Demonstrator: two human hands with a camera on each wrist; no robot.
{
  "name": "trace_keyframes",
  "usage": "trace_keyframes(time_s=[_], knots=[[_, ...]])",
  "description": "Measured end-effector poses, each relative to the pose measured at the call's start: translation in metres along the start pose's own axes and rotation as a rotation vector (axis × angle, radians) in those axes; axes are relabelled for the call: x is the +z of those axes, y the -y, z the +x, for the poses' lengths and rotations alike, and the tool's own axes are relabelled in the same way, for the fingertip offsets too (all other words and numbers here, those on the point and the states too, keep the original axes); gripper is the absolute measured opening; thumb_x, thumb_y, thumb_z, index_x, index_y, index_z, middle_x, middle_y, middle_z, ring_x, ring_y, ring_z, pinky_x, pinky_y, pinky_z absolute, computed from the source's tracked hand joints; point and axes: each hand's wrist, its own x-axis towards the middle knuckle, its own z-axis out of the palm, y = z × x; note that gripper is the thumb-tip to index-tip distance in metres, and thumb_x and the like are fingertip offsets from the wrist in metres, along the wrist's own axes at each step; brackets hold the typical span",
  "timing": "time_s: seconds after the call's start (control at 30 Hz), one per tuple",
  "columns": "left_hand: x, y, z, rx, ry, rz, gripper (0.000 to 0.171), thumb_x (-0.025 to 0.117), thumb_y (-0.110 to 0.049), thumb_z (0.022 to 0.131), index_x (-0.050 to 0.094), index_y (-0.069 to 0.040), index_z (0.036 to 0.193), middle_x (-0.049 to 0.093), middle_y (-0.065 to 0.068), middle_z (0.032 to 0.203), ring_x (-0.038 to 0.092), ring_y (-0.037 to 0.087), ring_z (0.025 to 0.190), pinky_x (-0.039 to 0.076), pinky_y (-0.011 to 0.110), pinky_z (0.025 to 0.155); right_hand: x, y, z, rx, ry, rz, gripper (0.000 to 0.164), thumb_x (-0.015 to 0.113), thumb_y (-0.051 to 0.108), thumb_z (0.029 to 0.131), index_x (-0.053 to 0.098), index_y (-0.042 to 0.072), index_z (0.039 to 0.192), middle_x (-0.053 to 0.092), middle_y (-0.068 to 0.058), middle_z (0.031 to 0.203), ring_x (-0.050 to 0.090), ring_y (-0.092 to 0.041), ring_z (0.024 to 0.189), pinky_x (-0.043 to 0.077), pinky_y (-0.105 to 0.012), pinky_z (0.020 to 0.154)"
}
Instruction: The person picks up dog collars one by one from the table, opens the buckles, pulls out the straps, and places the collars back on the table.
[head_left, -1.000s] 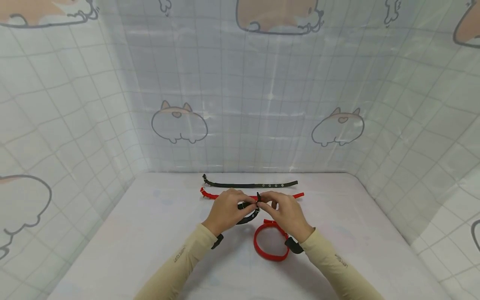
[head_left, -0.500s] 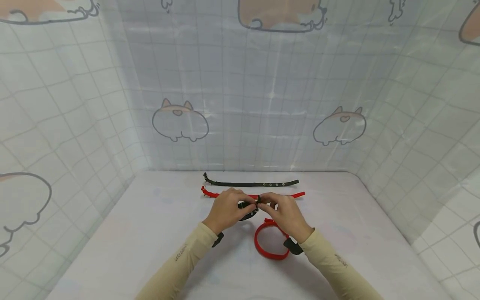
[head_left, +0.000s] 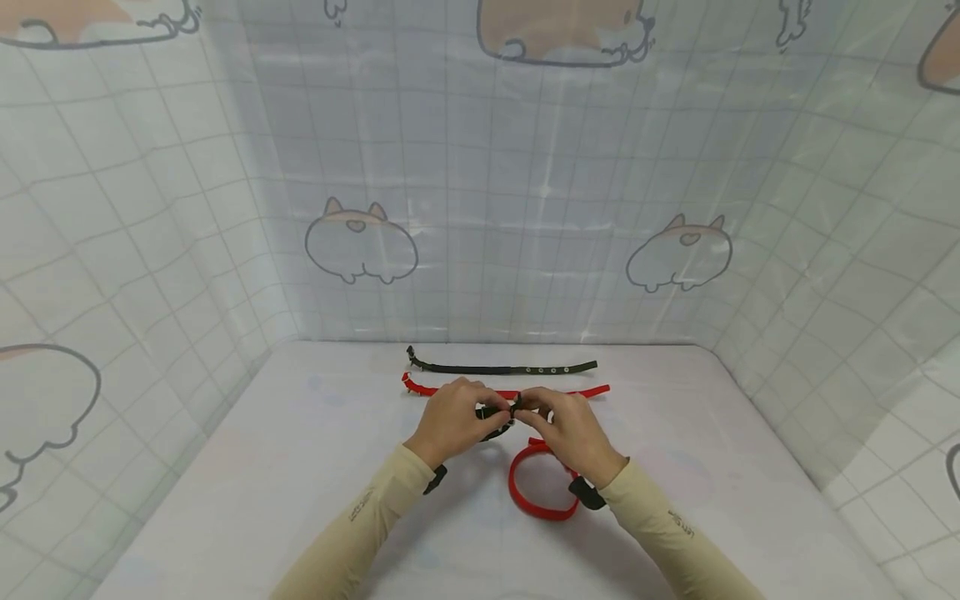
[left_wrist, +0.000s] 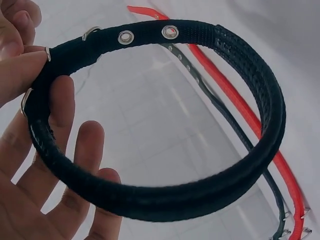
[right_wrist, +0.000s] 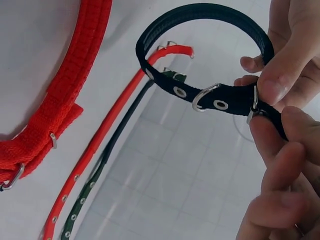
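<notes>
A dark collar (left_wrist: 172, 202) with metal eyelets, bent into a loop, is held up between both hands over the table. My left hand (head_left: 453, 421) pinches it beside the buckle (right_wrist: 255, 102), some of its fingers extending inside and behind the loop in the left wrist view. Thumb and fingers of my right hand (head_left: 573, 429) pinch the strap's tail just past the buckle, in the right wrist view. A D-ring (right_wrist: 202, 97) and eyelets show along the band. Below the right wrist, a red collar (head_left: 546, 513) lies fastened in a ring.
Behind the hands, a straight red collar (head_left: 597, 389) lies across the white table (head_left: 300, 467), partly hidden by them. Farther back is a straight dark green collar (head_left: 465, 369) with eyelets. Grid-patterned sheeting (head_left: 517, 283) walls the table at the back and sides.
The collar's tail tip stands out less above the fingers, and the visible part of its loop looks narrower. Both hands stay almost in place, still pinching it.
</notes>
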Motion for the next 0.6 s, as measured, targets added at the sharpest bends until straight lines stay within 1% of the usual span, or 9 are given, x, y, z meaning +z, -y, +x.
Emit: trace_keyframes(time_s=[0.1,0.23,0.33,0.47,0.6], knots=[[0.0016,0.0008,-0.0001,0.005,0.005,0.015,0.009,0.079,-0.033,0.090,0.081,-0.024,0.093,0.073,-0.016,0.086,0.062,0.009,0.086,0.052,0.028,0.076,0.0008,-0.0024,0.0001,0.001,0.010,-0.007,0.026,0.082,0.019,0.088,0.075,0.013,0.113,0.074,0.011,0.094,0.057,-0.003,0.067,0.047,-0.022,0.054],[0.0030,0.0014,-0.0009,0.002,0.016,0.017,0.012,0.079,-0.034,0.090,0.082,-0.023,0.094,0.074,-0.014,0.086,0.062,0.011,0.086,0.052,0.028,0.075,0.0016,-0.0037,-0.0002,-0.024,0.020,-0.018,0.027,0.081,0.022,0.088,0.074,0.015,0.114,0.074,0.011,0.095,0.054,-0.002,0.066,0.045,-0.021,0.053],[0.0034,0.0017,-0.0009,-0.007,0.024,0.015,0.013,0.080,-0.035,0.089,0.082,-0.023,0.094,0.074,-0.014,0.087,0.062,0.012,0.086,0.051,0.027,0.073,0.0012,-0.0029,0.0002,-0.055,0.016,-0.027,0.025,0.082,0.021,0.088,0.075,0.015,0.111,0.075,0.010,0.095,0.054,-0.001,0.065,0.044,-0.020,0.052],[0.0034,0.0013,0.0004,-0.002,0.021,0.015,0.013,0.081,-0.035,0.088,0.082,-0.023,0.094,0.074,-0.014,0.087,0.060,0.011,0.086,0.050,0.026,0.073,-0.0012,0.0015,0.0022,-0.084,0.018,-0.029,0.024,0.083,0.018,0.087,0.076,0.012,0.109,0.075,0.009,0.093,0.053,-0.001,0.064,0.045,-0.020,0.052],[0.0042,0.0014,0.0016,-0.009,0.024,0.010,0.011,0.080,-0.034,0.089,0.082,-0.025,0.094,0.074,-0.015,0.087,0.059,0.010,0.087,0.050,0.026,0.073,-0.0040,0.0046,0.0030,-0.070,0.041,-0.011,0.023,0.082,0.013,0.087,0.075,0.011,0.109,0.074,0.008,0.090,0.058,-0.002,0.065,0.049,-0.021,0.056]])
